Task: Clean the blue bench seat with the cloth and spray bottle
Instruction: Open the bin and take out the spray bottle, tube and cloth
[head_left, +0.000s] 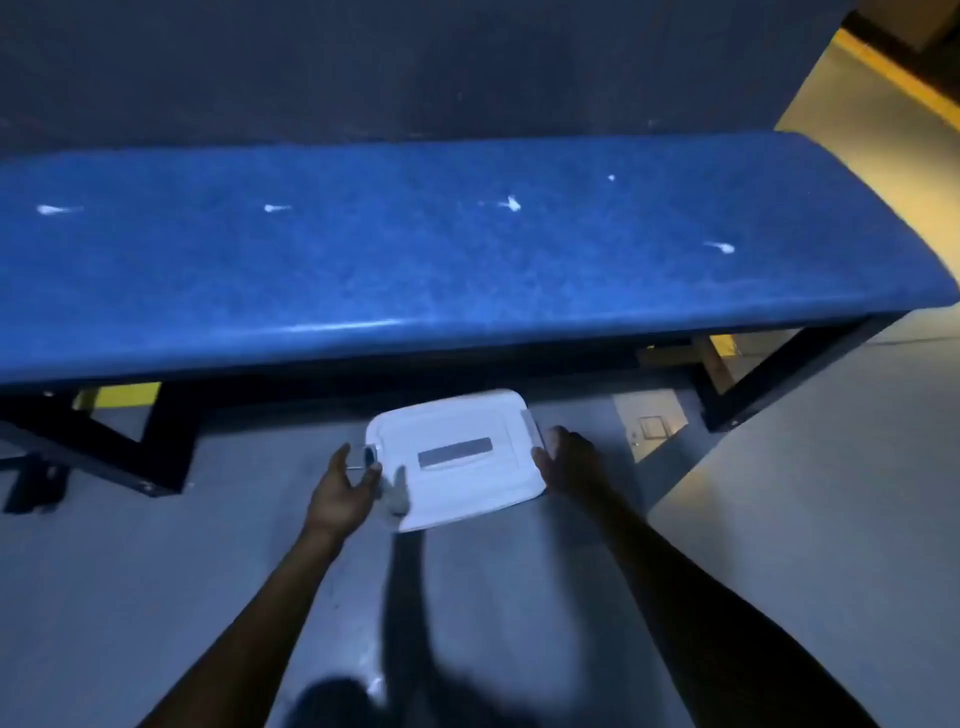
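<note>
The blue bench seat runs across the view and carries several small white smears, such as the smear near its middle. On the floor in front of it, partly under the seat's front edge, lies a white lidded box with a grey label. My left hand is at the box's left side, fingers spread, thumb near a small blue clip. My right hand rests against the box's right edge by a grey latch. No cloth or spray bottle is visible.
The bench stands on a dark metal frame with a leg at the right. A dark wall rises behind it. The floor is grey concrete, with yellow markings at the far right and under the bench.
</note>
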